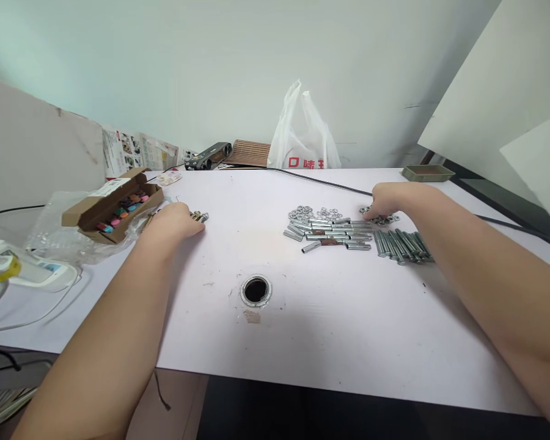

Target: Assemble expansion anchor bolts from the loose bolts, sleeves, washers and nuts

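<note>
On the left of the white table, my left hand (pixel 172 220) rests at a small group of metal bolts with sleeves (pixel 200 216). Its thumb points right, but the other fingers are hidden behind the hand. Farther right, my right hand (pixel 385 197) reaches down into a pile of metal nuts (pixel 385 220), thumb and fingertips close together. Whatever lies between those fingertips is too small to make out. Next to the nuts lie metal sleeves (pixel 334 231), some with brownish patches, and long bolts (pixel 401 245). Flat washers (pixel 301 214) and smaller rings (pixel 330 214) lie behind the sleeves.
An open cardboard box (pixel 85 220) of colourful pieces sits on plastic wrap at the left, near a white power strip (pixel 46 272). A round hole (pixel 256 291) opens in the tabletop. A white plastic bag (pixel 305 137), black cable (pixel 321 179) and shallow tray (pixel 428 173) are at the back.
</note>
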A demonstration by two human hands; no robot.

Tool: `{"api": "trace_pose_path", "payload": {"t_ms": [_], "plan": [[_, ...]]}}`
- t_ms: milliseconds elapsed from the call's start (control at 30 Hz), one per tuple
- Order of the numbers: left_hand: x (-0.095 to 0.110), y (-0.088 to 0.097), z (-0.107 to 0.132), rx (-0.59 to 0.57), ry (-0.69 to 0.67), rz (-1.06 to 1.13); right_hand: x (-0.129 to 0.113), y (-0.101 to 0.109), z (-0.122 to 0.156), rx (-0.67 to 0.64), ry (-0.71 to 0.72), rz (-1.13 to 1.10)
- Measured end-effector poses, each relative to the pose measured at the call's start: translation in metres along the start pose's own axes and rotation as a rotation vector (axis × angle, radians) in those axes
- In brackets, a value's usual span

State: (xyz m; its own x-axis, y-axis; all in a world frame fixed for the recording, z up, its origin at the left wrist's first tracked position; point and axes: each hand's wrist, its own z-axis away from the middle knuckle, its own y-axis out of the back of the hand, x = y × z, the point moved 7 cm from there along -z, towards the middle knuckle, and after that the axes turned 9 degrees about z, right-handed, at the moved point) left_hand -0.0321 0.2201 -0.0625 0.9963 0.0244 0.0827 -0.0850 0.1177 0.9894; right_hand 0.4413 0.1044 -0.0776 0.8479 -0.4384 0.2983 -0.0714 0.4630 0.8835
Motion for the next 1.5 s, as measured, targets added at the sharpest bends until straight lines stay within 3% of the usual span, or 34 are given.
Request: {"api": "trace_pose_path", "payload": {"t_ms": [133, 200, 300, 367, 433, 600, 767, 900, 1133, 1267, 1367, 1500], "plan": [[0.014, 0.005, 0.007, 0.111, -0.1, 0.033, -0.001, 0.015, 0.01, 0.112, -0.002, -0.055], [0.023, 0.009, 0.012, 0.172, -0.142, 0.071, -0.015, 0.028, 0.026, 0.231, 0.096, -0.114], [0.037, 0.011, 0.021, 0.173, -0.227, 0.24, -0.064, 0.037, 0.066, 0.311, 0.533, -0.276], [0.05, 0.007, 0.029, 0.09, -0.326, 0.399, -0.101, 0.032, 0.096, 0.245, 0.835, -0.357], [0.064, -0.002, 0.039, -0.023, -0.436, 0.533, -0.127, 0.02, 0.115, 0.161, 0.978, -0.365], [0.087, -0.021, 0.053, -0.176, -0.61, 0.674, -0.145, 0.005, 0.118, 0.11, 0.993, -0.307], [0.094, -0.03, 0.053, -0.235, -0.661, 0.724, -0.132, 0.027, 0.124, 0.211, 1.033, -0.441], [0.103, -0.035, 0.06, -0.309, -0.72, 0.778, -0.134, 0.033, 0.134, 0.193, 1.064, -0.509], [0.141, -0.043, 0.105, -0.557, -0.959, 1.096, -0.153, 0.037, 0.158, 0.46, 1.164, -0.595], [0.146, -0.049, 0.112, -0.714, -0.937, 1.216, -0.153, 0.038, 0.159, 0.494, 1.083, -0.676], [0.142, -0.051, 0.109, -0.78, -0.902, 1.227, -0.152, 0.038, 0.157, 0.447, 1.053, -0.808], [0.139, -0.05, 0.112, -0.866, -0.89, 1.244, -0.157, 0.036, 0.157, 0.23, 1.084, -0.989]]}}
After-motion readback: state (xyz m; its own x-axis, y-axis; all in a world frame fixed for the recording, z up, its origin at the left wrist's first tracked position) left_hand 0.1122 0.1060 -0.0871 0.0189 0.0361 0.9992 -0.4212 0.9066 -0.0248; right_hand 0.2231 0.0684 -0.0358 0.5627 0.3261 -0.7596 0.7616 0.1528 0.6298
